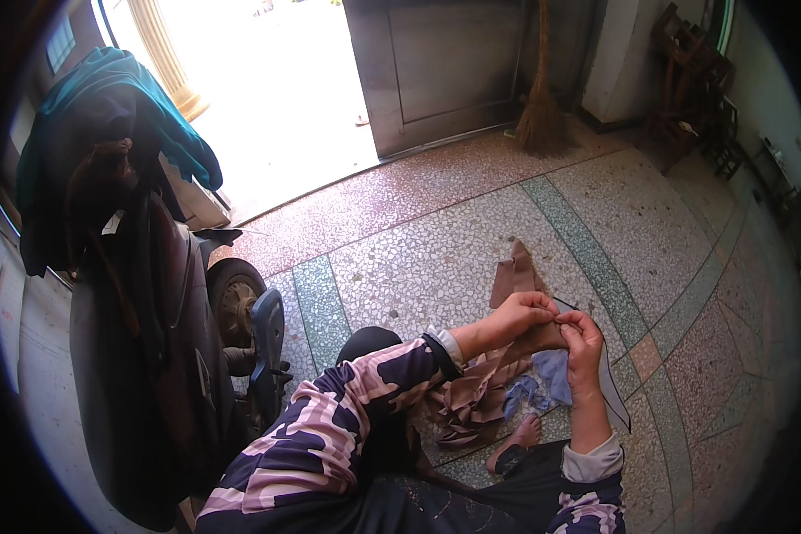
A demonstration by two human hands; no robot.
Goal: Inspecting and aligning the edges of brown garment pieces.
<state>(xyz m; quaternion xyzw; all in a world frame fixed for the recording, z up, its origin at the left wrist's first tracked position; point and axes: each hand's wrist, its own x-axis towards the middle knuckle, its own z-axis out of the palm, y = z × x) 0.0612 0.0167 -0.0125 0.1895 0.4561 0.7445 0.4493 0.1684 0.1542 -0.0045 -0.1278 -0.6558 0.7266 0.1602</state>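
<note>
Brown cloth (540, 339) is between my left hand (518, 313) and right hand (584, 352), running down-left from them. Both grips look pinched on its edge, fingertips nearly meeting; neither's nearer. Long axis: can't tell.

Totally blown-out glare from the doorway (280, 107), kinda dim interior, fisheye-bent floor (436, 233) lines, black vignetted corners

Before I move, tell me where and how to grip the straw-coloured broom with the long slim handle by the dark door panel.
Likely best: the slim handle, above the flared bristle head, from the room side; the broom stands bristles down, the dark door panel behind it. The left hand and right hand seem to pinch brown cloth, so free one first.
</note>
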